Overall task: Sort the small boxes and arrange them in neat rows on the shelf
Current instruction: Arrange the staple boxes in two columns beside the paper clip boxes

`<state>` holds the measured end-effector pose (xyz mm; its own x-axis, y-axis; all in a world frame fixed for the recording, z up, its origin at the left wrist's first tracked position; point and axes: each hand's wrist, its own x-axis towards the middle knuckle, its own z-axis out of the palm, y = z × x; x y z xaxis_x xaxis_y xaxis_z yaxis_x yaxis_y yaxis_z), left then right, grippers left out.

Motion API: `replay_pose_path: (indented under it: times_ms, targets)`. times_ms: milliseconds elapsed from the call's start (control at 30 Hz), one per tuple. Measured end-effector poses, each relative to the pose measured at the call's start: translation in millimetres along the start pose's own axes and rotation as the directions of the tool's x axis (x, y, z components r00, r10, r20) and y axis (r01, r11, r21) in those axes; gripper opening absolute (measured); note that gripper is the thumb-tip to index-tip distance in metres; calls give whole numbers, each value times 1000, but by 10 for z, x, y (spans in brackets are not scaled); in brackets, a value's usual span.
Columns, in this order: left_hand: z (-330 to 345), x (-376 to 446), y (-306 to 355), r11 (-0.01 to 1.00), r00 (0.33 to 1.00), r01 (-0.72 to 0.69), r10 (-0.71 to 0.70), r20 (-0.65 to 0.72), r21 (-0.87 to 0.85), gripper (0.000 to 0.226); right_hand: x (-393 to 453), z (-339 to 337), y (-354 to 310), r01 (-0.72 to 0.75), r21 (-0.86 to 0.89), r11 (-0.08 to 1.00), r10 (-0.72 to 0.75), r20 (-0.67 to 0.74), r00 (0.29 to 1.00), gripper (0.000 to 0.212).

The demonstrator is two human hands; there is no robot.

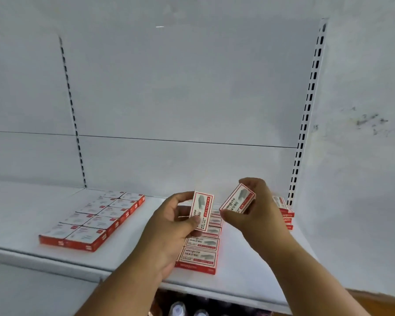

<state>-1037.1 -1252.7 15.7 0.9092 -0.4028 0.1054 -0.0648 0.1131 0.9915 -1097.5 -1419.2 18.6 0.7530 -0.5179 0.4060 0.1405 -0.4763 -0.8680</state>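
While each hand pinches 1 small box, left hand and right hand, both boxes show white faces with red borders.

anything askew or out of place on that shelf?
One thing: the small pile of boxes at the back right, partly hidden behind the right hand, looks loosely heaped, not in rows. The two-column block on the left and the centre column lie neat. No visible damage.

Stack half hidden behind right hand, box print blurred, bottles cut off at bottom edge
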Motion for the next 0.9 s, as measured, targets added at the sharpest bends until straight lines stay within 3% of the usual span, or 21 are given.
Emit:
replay_pose_path:
  times_ms: [100,200,400,500,567,733,833,900]
  targets:
    - [-318,1,-54,979,999,-41,46,-16,198,35,-80,234,-31,-165,244,956,179,-34,983,50]
    - [-626,4,-116,890,992,-106,126,-16,443,22,-172,431,31,-208,282,937,245,-104,964,35]
    - [-937,131,-208,730,982,-188,139,126,657,23,-451,678,19,-242,-77,967,219,-225,949,27]
    - [-975,182,-268,680,972,-230,128,196,696,25,-527,750,-37,-262,-399,879,190,-211,959,20]
    - [-987,194,-311,617,959,-282,183,215,735,26,-571,764,-45,-243,-507,827,169,-189,967,16]
    - [-1007,139,-287,520,913,-406,188,363,751,27,-621,695,-53,-77,-565,822,97,6,995,9]
    - [-1034,135,-274,432,885,-463,170,434,774,43,-654,625,-60,-13,-579,815,105,126,987,21]
    - [-1033,136,-278,428,879,-475,182,441,769,44,-661,589,-44,-13,-583,813,112,135,984,26]
